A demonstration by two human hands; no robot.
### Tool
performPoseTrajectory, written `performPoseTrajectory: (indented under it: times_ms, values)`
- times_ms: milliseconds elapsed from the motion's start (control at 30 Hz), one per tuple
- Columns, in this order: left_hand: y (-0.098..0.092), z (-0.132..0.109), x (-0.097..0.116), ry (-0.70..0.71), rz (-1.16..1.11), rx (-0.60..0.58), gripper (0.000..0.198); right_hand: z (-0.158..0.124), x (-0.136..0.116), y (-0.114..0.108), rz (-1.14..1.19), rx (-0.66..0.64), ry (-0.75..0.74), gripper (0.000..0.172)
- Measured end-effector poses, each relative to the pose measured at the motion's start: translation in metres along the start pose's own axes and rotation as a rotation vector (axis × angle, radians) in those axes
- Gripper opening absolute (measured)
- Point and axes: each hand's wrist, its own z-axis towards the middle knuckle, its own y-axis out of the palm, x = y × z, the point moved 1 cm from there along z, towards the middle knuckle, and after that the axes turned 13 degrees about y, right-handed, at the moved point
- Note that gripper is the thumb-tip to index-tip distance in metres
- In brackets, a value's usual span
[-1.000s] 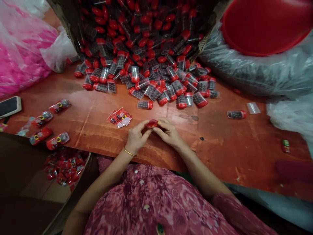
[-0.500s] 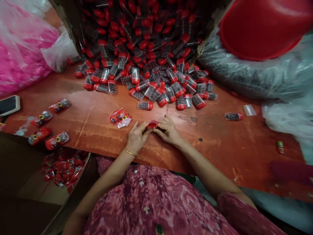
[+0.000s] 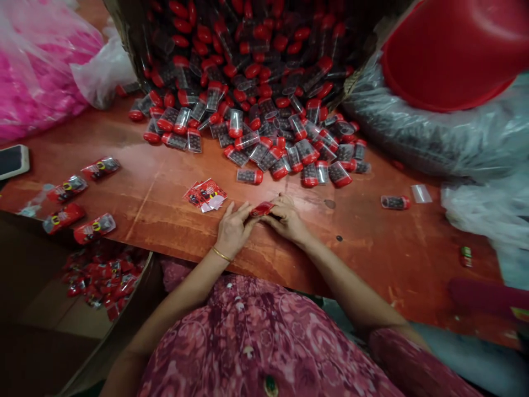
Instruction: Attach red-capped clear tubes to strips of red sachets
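A small, glossy red printed card (image 3: 263, 208), bent into a curve, is held between the fingers of both hands just above the table. My left hand (image 3: 233, 229) pinches its left end, and my right hand (image 3: 288, 219) is closed on its right end, hiding part of it. Beside my left hand lies a loose stack of red printed cards (image 3: 206, 196). Beyond the hands spreads a heap of clear tubes with red caps (image 3: 270, 157) and dark contents. Several tubes with red cards inside (image 3: 96, 227) lie at the left.
The tube heap spills from a large dark box. A red tub (image 3: 450, 60) rests on a filled plastic bag (image 3: 425, 138). A pink-filled bag (image 3: 41, 71) and a phone (image 3: 12, 161) are at left. Below the table edge stands a carton of red packages (image 3: 109, 278).
The view has shifted slightly. Both hands stay together at the same spot, and more of the red card's curved face shows between the fingers.
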Motion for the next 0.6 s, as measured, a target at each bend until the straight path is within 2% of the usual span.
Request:
performPoseTrajectory:
  times_ms: [100, 167, 267, 333, 400, 500, 600]
  values:
    - [-0.006, 0.003, 0.001, -0.078, -0.205, 0.014, 0.020, -0.003, -0.007, -0.002, 0.124, -0.023, 0.053, 0.033]
    - [-0.009, 0.003, 0.002, -0.185, -0.415, 0.079, 0.024, -0.005, -0.016, 0.001, 0.231, -0.042, 0.110, 0.043]
    - [-0.013, 0.000, 0.005, -0.329, -0.680, 0.161, 0.032, -0.009, -0.029, 0.010, 0.444, -0.095, 0.234, 0.040]
    - [-0.014, -0.001, 0.008, -0.369, -0.716, 0.166, 0.032, -0.011, -0.036, 0.017, 0.562, -0.083, 0.323, 0.034]
    - [-0.016, -0.002, 0.011, -0.402, -0.660, 0.196, 0.030, -0.013, -0.042, 0.021, 0.593, -0.043, 0.372, 0.029]
    - [-0.018, -0.001, 0.013, -0.466, -0.608, 0.337, 0.031, -0.015, -0.049, 0.024, 0.548, 0.003, 0.371, 0.022]
    - [-0.017, 0.003, 0.014, -0.495, -0.722, 0.473, 0.034, -0.018, -0.053, 0.025, 0.509, 0.008, 0.361, 0.018]
